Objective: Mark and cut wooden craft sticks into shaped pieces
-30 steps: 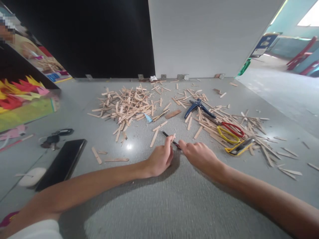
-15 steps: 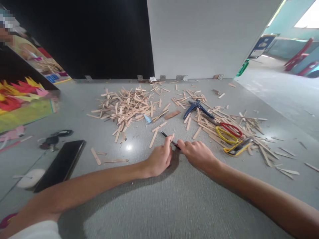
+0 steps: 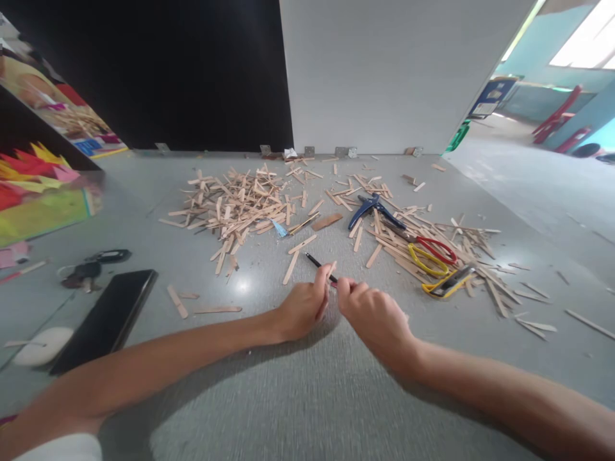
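My left hand (image 3: 303,310) is closed, with a short piece of wooden craft stick (image 3: 333,267) poking up between thumb and finger. My right hand (image 3: 373,315) is wrapped around the back end of a slim black pen-like tool (image 3: 314,260). The tool passes behind the left fingertips, its thin tip pointing away to the left; I cannot tell whether it is a pen or a blade. Both hands are close together, low over the grey surface (image 3: 298,397). Just beyond them lie two loose craft sticks (image 3: 291,267).
A heap of craft sticks (image 3: 245,205) lies at back left. On the right are blue-handled pliers (image 3: 369,203), red-and-yellow-handled scissors (image 3: 427,259) and a yellow utility knife (image 3: 449,282) among more sticks. A phone (image 3: 108,320) and keys (image 3: 84,275) lie left. An upright board (image 3: 384,77) stands behind.
The view has shifted slightly, so the surroundings sit a little further left. My right hand has turned, its wrist drawn nearer to me, still gripping the black tool. The left hand keeps its pinch.
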The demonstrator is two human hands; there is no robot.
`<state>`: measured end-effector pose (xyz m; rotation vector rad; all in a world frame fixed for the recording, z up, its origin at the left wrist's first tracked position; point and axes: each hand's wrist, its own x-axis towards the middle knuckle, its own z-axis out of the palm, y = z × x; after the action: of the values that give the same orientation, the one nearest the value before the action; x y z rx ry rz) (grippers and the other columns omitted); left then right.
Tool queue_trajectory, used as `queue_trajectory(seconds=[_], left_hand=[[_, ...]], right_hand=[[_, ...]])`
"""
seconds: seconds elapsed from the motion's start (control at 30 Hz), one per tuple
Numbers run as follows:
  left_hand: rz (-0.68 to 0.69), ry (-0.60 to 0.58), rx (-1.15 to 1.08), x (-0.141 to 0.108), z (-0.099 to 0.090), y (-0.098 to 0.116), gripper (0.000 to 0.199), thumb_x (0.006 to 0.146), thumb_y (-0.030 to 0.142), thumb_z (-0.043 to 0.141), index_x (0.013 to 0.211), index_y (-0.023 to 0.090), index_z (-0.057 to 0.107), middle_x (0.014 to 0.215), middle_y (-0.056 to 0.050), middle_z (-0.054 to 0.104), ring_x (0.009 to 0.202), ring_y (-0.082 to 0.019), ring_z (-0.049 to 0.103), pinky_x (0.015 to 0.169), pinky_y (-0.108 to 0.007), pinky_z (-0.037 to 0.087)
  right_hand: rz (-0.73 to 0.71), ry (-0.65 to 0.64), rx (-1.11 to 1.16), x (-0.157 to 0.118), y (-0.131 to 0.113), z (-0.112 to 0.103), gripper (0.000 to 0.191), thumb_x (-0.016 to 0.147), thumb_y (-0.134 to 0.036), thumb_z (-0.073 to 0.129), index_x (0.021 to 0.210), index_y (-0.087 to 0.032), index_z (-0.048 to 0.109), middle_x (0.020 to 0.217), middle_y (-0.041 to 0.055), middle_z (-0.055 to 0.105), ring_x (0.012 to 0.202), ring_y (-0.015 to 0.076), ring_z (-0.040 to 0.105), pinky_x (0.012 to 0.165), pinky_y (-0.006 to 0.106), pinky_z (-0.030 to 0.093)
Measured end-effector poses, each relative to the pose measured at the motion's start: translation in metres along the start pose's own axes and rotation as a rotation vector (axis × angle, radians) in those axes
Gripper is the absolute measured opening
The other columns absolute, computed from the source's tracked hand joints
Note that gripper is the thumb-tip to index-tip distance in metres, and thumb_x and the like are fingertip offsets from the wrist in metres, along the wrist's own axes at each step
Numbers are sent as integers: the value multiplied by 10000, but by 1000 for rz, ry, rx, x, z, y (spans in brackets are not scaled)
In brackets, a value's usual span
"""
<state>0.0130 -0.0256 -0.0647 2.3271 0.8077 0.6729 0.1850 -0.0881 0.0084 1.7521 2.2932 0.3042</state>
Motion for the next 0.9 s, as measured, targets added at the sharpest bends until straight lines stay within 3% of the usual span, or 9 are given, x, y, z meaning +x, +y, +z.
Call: queue_trajectory(seconds=[0.07, 0.17, 0.23, 0.37, 0.43, 0.57, 0.63, 0.73, 0.9], left_hand=[[-3, 3, -3, 0, 0, 0, 449, 1069, 228, 380, 1501, 118, 323, 735, -24, 714, 581, -215, 691, 603, -294, 511], [-10, 32, -5, 0, 0, 0, 436, 1065, 195, 352, 1497, 143, 321, 1039, -153, 776, 802, -243, 770, 721, -343, 571], [-13, 41, -8, 0, 0, -1, 435, 1067, 193, 352, 1499, 158, 325, 1116, -172, 769, 856, -249, 779, 758, -357, 583], [-15, 19, -17, -1, 1, -3, 462, 1058, 209, 403, 1509, 125, 343, 762, -36, 733, 610, -230, 718, 640, -323, 558], [-14, 16, -20, -1, 1, -4, 479, 1055, 213, 420, 1518, 120, 344, 745, -30, 729, 598, -228, 715, 636, -321, 560], [-6, 49, -28, 0, 0, -3, 451, 1065, 201, 366, 1512, 146, 350, 1161, -199, 773, 887, -273, 798, 779, -386, 610], [2, 57, -32, 0, -1, 0, 436, 1072, 209, 346, 1505, 157, 353, 1275, -228, 741, 970, -281, 800, 822, -400, 618], [13, 52, -36, -2, -2, 4, 439, 1089, 237, 336, 1519, 150, 337, 1184, -196, 768, 910, -256, 798, 811, -375, 616], [-7, 4, -101, -5, -6, 13, 449, 1102, 238, 322, 1531, 105, 313, 782, -38, 708, 574, -174, 642, 626, -285, 513]], right_hand=[[-42, -3, 25, 2, 3, 4, 312, 1026, 15, 393, 1088, -136, 658, 749, 98, 750, 599, 175, 723, 476, 258, 335], [-115, -25, 66, 13, 14, 9, 218, 1029, -44, 499, 1105, -174, 658, 771, 59, 767, 611, 177, 727, 503, 261, 361], [-130, -35, 77, 14, 16, 8, 197, 1026, -59, 522, 1101, -181, 658, 773, 52, 765, 619, 179, 728, 510, 260, 362], [-48, -23, 50, 5, 5, 1, 356, 1007, 47, 358, 1118, -113, 656, 791, 128, 749, 680, 207, 749, 502, 273, 355], [-59, -53, 84, 4, 4, 0, 357, 1003, 46, 358, 1135, -112, 651, 804, 136, 754, 694, 208, 754, 506, 272, 364], [-143, -87, 154, 15, 17, 8, 219, 1029, -48, 501, 1152, -168, 638, 751, 69, 755, 672, 222, 756, 530, 280, 371], [-157, -79, 177, 19, 23, 14, 202, 1040, -70, 514, 1175, -167, 628, 769, 70, 762, 685, 220, 756, 543, 281, 364], [-161, -40, 208, 14, 24, 22, 184, 1048, -77, 496, 1165, -159, 613, 828, 93, 770, 685, 207, 740, 549, 285, 346], [-161, 45, 243, 1, 22, 34, 204, 1057, -74, 437, 1125, -168, 605, 861, 90, 747, 646, 189, 695, 539, 302, 286]])
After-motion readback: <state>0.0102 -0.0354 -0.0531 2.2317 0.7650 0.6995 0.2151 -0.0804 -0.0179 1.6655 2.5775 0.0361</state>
